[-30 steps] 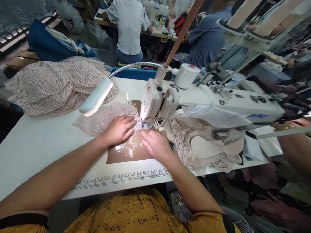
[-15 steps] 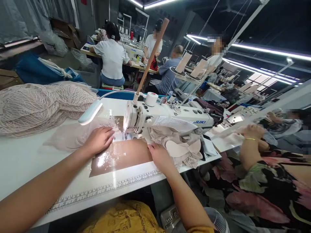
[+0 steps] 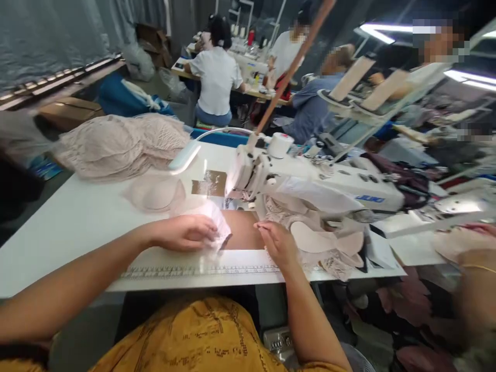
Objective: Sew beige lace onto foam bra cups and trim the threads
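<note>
My left hand (image 3: 192, 232) is closed on the edge of a pale pink piece of bra fabric (image 3: 222, 226), which lies in front of the sewing machine (image 3: 310, 181). That fabric runs back to a beige bra cup (image 3: 157, 193) lying on the table. My right hand (image 3: 278, 244) has its fingers pinched together over the brown plate (image 3: 245, 230), left of the heaped bra pieces (image 3: 318, 235); what the fingertips hold, if anything, is too small to make out. The needle area is partly hidden by the machine head.
A stack of beige lace bra cups (image 3: 124, 147) sits at the back left, beside a lamp (image 3: 186, 156). A ruler strip (image 3: 232, 269) runs along the table's front edge. A co-worker's blurred arm (image 3: 476, 284) is at the right. Other people sit at machines behind.
The view has swung left. My left hand has come nearer the front edge with the pink fabric, which now covers part of the brown plate. My right hand's fingers are now pinched above the plate.
</note>
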{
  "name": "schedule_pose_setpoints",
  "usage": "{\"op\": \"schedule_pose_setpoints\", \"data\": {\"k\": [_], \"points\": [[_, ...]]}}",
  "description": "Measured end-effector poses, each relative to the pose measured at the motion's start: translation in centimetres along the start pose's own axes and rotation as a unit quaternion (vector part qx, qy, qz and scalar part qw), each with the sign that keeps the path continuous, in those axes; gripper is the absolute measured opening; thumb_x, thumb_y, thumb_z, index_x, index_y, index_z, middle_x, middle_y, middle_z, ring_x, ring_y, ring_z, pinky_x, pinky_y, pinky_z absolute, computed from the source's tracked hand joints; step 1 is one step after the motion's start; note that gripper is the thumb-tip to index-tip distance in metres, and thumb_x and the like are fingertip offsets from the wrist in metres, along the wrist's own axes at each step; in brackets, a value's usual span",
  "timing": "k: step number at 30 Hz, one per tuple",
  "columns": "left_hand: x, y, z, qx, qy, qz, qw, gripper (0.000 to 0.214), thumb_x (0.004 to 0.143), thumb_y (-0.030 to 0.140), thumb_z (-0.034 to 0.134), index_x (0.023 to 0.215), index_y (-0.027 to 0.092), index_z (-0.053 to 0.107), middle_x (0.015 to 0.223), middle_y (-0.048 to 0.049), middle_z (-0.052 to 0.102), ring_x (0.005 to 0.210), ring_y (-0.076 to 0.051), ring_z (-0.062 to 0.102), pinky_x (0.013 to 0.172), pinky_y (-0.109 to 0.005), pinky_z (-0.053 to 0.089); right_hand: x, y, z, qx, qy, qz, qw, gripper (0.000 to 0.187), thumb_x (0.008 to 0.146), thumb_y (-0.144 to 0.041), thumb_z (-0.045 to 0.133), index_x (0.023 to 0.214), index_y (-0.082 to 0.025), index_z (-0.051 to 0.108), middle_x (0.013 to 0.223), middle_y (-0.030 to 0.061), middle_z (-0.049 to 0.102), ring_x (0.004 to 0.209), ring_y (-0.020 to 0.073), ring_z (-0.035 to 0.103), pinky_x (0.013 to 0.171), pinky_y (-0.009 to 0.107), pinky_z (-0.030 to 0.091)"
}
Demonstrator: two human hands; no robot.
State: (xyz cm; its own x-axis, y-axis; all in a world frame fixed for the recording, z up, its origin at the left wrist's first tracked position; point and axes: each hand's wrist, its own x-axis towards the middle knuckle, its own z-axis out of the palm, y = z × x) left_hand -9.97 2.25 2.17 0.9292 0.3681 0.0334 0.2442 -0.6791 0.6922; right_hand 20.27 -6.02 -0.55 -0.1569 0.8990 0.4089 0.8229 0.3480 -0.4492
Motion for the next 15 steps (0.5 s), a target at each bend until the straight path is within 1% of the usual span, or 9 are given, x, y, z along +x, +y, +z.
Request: {"op": "schedule_pose_setpoints", "data": {"k": [1, 3, 5, 6, 8, 10, 12, 15], "points": [[0.1, 0.3, -0.1, -0.013, 0.011, -0.007, 1.0, 0.033, 0.088, 0.031, 0.058, 0.118, 0.022, 0.067, 0.133, -0.0093, 0.061, 0.126, -0.023, 0.054, 0.108, -0.033, 0.042, -0.2, -0.2, 0.1, 0.036, 0.034, 0.009, 0.999, 0.023, 0.096, -0.029, 0.045, 0.1, -0.021, 0.066, 0.101, 0.0072, 0.074, 0.099, 0.0201, 0.068, 0.087, 0.035, 0.051], [0.3, 0.0, -0.6, -0.017, 0.066, -0.051, 0.996, 0.042, 0.086, 0.037, 0.061, 0.125, 0.02, 0.063, 0.137, -0.0108, 0.057, 0.128, -0.025, 0.052, 0.109, -0.037, 0.04, -0.5, -0.6, 0.3, 0.076, 0.071, 0.038, 0.994, 0.022, 0.096, -0.032, 0.044, 0.097, -0.022, 0.064, 0.099, 0.006, 0.074, 0.099, 0.0199, 0.068, 0.086, 0.034, 0.051], [0.6, -1.0, -1.5, -0.004, 0.132, -0.121, 0.984, 0.053, 0.083, 0.041, 0.063, 0.13, 0.018, 0.059, 0.143, -0.0128, 0.051, 0.13, -0.027, 0.048, 0.109, -0.04, 0.039, -0.7, -0.9, 0.4, 0.089, 0.085, 0.065, 0.99, 0.022, 0.096, -0.033, 0.043, 0.094, -0.022, 0.062, 0.093, 0.0048, 0.074, 0.093, 0.0197, 0.068, 0.082, 0.034, 0.052], [0.8, -1.7, -1.9, 0.001, 0.154, -0.157, 0.975, 0.06, 0.08, 0.042, 0.065, 0.133, 0.016, 0.056, 0.145, -0.0141, 0.049, 0.131, -0.028, 0.047, 0.108, -0.041, 0.039, -0.7, -0.9, 0.5, 0.087, 0.084, 0.072, 0.99, 0.022, 0.096, -0.034, 0.043, 0.094, -0.022, 0.061, 0.09, 0.0045, 0.073, 0.089, 0.0196, 0.068, 0.08, 0.033, 0.052], [1.3, -3.2, -2.4, -0.012, 0.169, -0.22, 0.961, 0.075, 0.074, 0.042, 0.069, 0.14, 0.012, 0.048, 0.144, -0.0166, 0.049, 0.129, -0.03, 0.049, 0.105, -0.04, 0.041, -0.8, -0.8, 0.6, 0.075, 0.066, 0.069, 0.993, 0.024, 0.096, -0.035, 0.041, 0.098, -0.021, 0.061, 0.084, 0.0039, 0.072, 0.082, 0.0195, 0.068, 0.077, 0.033, 0.052], [1.8, -4.6, -2.4, -0.052, 0.163, -0.254, 0.952, 0.08, 0.071, 0.041, 0.071, 0.141, 0.011, 0.046, 0.133, -0.0161, 0.058, 0.119, -0.03, 0.057, 0.098, -0.038, 0.045, -0.8, -0.7, 0.8, 0.071, 0.034, 0.053, 0.995, 0.027, 0.097, -0.033, 0.039, 0.108, -0.02, 0.06, 0.081, 0.0037, 0.07, 0.077, 0.0187, 0.066, 0.075, 0.033, 0.052], [2.2, -5.6, -2.1, -0.102, 0.168, -0.258, 0.946, 0.074, 0.07, 0.04, 0.07, 0.136, 0.011, 0.052, 0.117, -0.0123, 0.066, 0.105, -0.027, 0.063, 0.089, -0.035, 0.048, -0.8, -0.5, 0.9, 0.085, -0.007, 0.043, 0.995, 0.032, 0.097, -0.033, 0.038, 0.118, -0.019, 0.058, 0.083, 0.0035, 0.068, 0.071, 0.017, 0.065, 0.073, 0.032, 0.053], [2.5, -6.1, -1.2, -0.177, 0.188, -0.234, 0.937, 0.059, 0.068, 0.038, 0.072, 0.121, 0.013, 0.063, 0.106, -0.0081, 0.068, 0.095, -0.024, 0.064, 0.079, -0.03, 0.048, -0.7, -0.5, 1.2, 0.107, -0.063, 0.046, 0.991, 0.039, 0.099, -0.036, 0.036, 0.129, -0.019, 0.055, 0.085, 0.0032, 0.068, 0.069, 0.0161, 0.065, 0.069, 0.031, 0.053]]}}
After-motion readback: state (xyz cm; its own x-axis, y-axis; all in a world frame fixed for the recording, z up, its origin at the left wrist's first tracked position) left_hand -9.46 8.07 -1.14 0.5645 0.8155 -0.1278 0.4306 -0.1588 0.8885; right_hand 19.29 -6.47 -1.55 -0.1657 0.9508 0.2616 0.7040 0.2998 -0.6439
